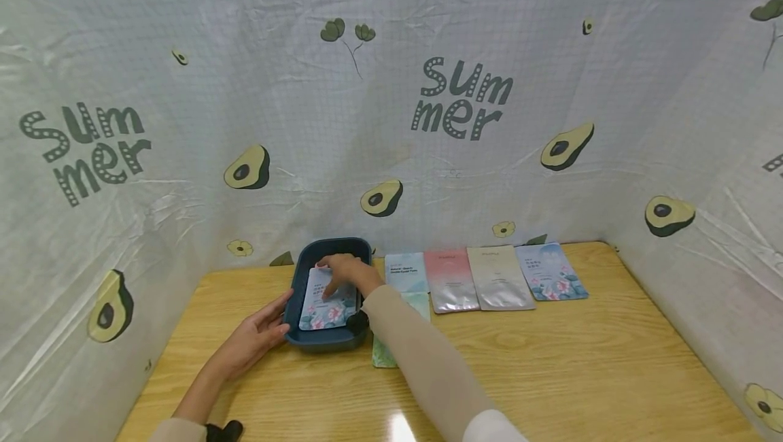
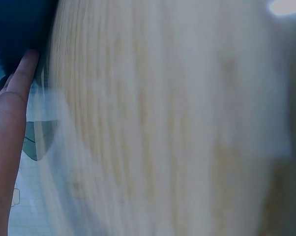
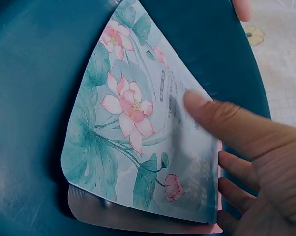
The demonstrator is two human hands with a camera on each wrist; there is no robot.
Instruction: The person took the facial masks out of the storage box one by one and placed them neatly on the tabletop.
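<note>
A dark blue plastic basin (image 1: 322, 341) stands on the wooden table. In it lies a face mask packet (image 3: 113, 132) printed with pink lotus flowers, on top of a silvery pink packet (image 3: 113, 214) whose lower edge shows. My right hand (image 1: 350, 273) reaches into the basin and holds the lotus packet by its side, the thumb over its printed face and the other fingers along its edge. Against the basin's left outer wall rests my left hand (image 1: 259, 333), its fingers fairly straight in the left wrist view.
Right of the basin a row holds a pale blue-green packet (image 1: 406, 272), a pink packet (image 1: 453, 281), a cream packet (image 1: 500, 277) and another lotus packet (image 1: 552, 272). A green packet (image 1: 383, 353) lies partly under my right sleeve. A printed sheet (image 1: 453, 183) walls the table's back and sides.
</note>
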